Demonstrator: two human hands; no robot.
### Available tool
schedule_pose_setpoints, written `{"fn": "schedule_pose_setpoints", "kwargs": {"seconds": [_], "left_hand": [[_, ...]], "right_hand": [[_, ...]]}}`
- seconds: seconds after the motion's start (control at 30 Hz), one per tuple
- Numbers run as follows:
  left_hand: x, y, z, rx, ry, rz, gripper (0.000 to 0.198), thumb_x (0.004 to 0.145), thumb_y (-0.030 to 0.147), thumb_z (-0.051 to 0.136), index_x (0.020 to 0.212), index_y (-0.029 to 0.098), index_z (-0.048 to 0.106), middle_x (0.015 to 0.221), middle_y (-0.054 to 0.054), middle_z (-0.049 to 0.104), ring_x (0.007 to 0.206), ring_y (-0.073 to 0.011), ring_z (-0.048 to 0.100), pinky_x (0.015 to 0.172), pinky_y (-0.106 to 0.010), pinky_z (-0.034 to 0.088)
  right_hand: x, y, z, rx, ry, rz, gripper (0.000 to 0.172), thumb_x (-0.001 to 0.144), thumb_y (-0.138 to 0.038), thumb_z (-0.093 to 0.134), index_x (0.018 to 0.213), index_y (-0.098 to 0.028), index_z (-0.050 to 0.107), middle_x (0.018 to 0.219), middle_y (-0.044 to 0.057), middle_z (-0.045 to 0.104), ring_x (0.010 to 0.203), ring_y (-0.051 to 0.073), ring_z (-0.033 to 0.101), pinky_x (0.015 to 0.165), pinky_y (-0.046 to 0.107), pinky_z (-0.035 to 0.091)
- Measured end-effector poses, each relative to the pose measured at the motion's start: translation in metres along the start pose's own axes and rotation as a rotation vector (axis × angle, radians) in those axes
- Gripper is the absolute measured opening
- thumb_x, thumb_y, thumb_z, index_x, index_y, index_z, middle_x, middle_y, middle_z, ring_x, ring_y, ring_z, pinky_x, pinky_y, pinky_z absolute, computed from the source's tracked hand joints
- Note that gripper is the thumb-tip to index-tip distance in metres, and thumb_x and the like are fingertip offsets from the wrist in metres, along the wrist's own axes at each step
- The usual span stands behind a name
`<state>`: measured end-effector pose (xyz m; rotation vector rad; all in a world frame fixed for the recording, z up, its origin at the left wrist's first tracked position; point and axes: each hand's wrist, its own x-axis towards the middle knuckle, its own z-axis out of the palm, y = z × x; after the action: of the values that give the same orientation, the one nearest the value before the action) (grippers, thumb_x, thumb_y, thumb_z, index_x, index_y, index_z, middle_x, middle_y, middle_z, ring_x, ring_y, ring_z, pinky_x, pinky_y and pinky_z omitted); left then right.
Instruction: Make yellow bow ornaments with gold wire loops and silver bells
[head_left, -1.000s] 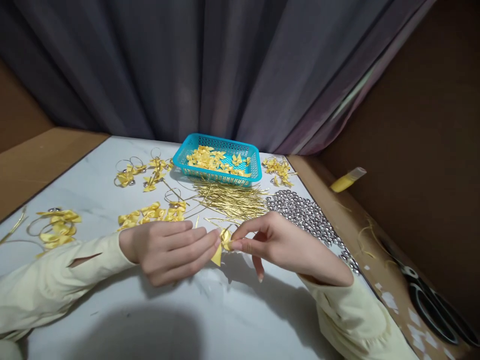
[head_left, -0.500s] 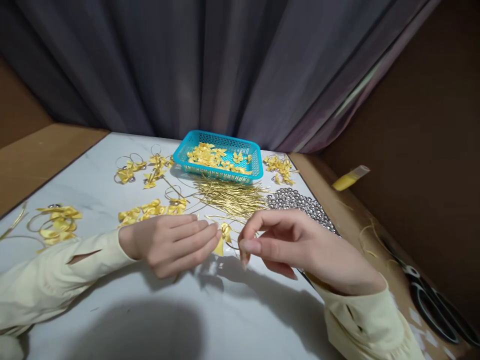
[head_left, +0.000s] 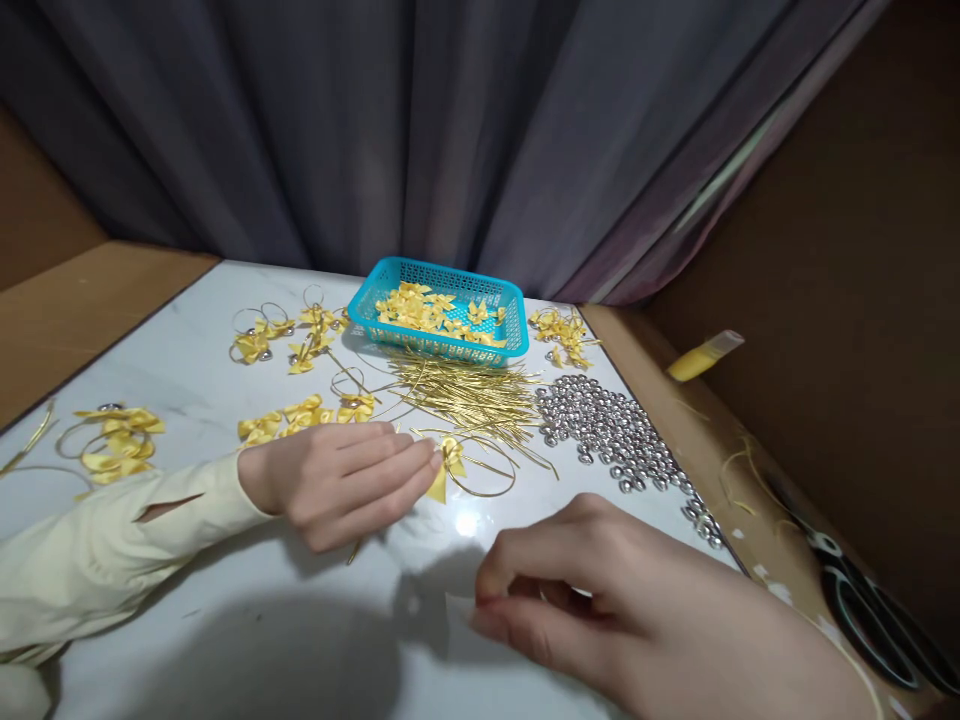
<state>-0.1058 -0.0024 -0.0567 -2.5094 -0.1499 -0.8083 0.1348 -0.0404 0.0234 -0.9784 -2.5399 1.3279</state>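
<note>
My left hand (head_left: 367, 485) is closed, fingers together, around a yellow ribbon bow (head_left: 451, 458) that shows beyond its fingertips. A thin gold wire loop (head_left: 491, 490) extends to the right from this bow, just above the white tabletop. My right hand (head_left: 570, 600) is lower and nearer to me, with thumb and forefinger pinched together. A small pale shape shows at those fingertips, too faint to name. Past the left hand lie several yellow bows (head_left: 300, 415), one with a wire ring. A bundle of gold wire ties (head_left: 465, 395) lies behind the hands.
A blue plastic basket (head_left: 517, 335) with yellow bows stands at the back. Silver beads (head_left: 615, 430) are spread on the right. More bows with rings lie at the left (head_left: 124, 445) and back right (head_left: 562, 335). Black-handled scissors (head_left: 862, 610) and pale scraps are beyond the right edge.
My right hand has moved away from the bow, down and toward me, uncovering the wire loop and more beads. The left hand has stayed almost still with the bow.
</note>
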Motion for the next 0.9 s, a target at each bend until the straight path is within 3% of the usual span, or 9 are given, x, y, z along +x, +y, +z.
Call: {"fn": "schedule_pose_setpoints", "kwargs": {"seconds": [0.13,0.23,0.27,0.37,0.5,0.63,0.9], "left_hand": [[0.001,0.0,0.0,0.003,0.006,0.01,0.027,0.086,0.014,0.043,0.099,0.006,0.065,0.095,-0.016,0.068,0.086,-0.0211,0.064,0.069,-0.031,0.054],[0.003,-0.001,0.0,0.036,-0.002,0.051,0.028,0.087,0.014,0.04,0.097,0.007,0.065,0.095,-0.015,0.069,0.084,-0.0197,0.064,0.067,-0.03,0.054],[0.004,-0.002,-0.001,0.052,-0.002,0.065,0.028,0.087,0.013,0.039,0.096,0.008,0.065,0.094,-0.013,0.069,0.082,-0.0189,0.064,0.065,-0.029,0.055],[0.006,-0.002,-0.001,0.083,0.011,0.098,0.027,0.086,0.012,0.04,0.093,0.008,0.065,0.091,-0.012,0.07,0.078,-0.0177,0.065,0.063,-0.027,0.055],[0.009,-0.002,-0.001,0.093,0.007,0.108,0.024,0.086,0.013,0.043,0.092,0.008,0.066,0.09,-0.012,0.07,0.079,-0.0174,0.065,0.064,-0.027,0.055],[0.012,-0.002,-0.003,0.09,-0.012,0.121,0.021,0.086,0.014,0.047,0.089,0.01,0.067,0.088,-0.011,0.07,0.078,-0.0168,0.065,0.065,-0.026,0.055],[0.011,0.002,-0.003,-0.031,-0.008,0.063,0.027,0.085,0.01,0.04,0.092,0.005,0.066,0.086,-0.015,0.069,0.078,-0.0205,0.065,0.067,-0.029,0.054]], "right_hand": [[0.002,0.005,0.003,-0.103,0.311,-0.02,0.017,0.087,-0.027,0.054,0.072,-0.019,0.059,0.055,-0.006,0.053,0.046,0.005,0.044,0.045,0.016,0.035],[0.008,0.011,0.003,-0.227,0.571,-0.126,0.006,0.086,-0.02,0.054,0.089,-0.017,0.058,0.082,0.001,0.062,0.066,0.01,0.053,0.058,0.02,0.042],[0.011,0.013,0.004,-0.262,0.605,-0.174,0.01,0.086,-0.017,0.053,0.096,-0.016,0.057,0.091,0.004,0.061,0.075,0.011,0.055,0.063,0.021,0.043],[0.018,0.02,0.007,-0.345,0.54,-0.277,0.018,0.086,-0.008,0.048,0.101,-0.014,0.057,0.095,0.008,0.06,0.087,0.016,0.053,0.073,0.027,0.043],[0.023,0.028,0.014,-0.454,0.47,-0.292,0.02,0.081,-0.001,0.045,0.09,-0.012,0.06,0.076,0.006,0.058,0.073,0.017,0.048,0.065,0.029,0.04],[0.026,0.031,0.018,-0.524,0.478,-0.301,0.021,0.082,0.0,0.042,0.087,-0.011,0.06,0.074,0.006,0.056,0.069,0.016,0.045,0.062,0.028,0.037],[0.026,0.03,0.014,-0.419,0.463,-0.325,0.023,0.074,0.004,0.04,0.079,-0.011,0.057,0.072,0.006,0.057,0.068,0.015,0.046,0.059,0.027,0.037]]}}
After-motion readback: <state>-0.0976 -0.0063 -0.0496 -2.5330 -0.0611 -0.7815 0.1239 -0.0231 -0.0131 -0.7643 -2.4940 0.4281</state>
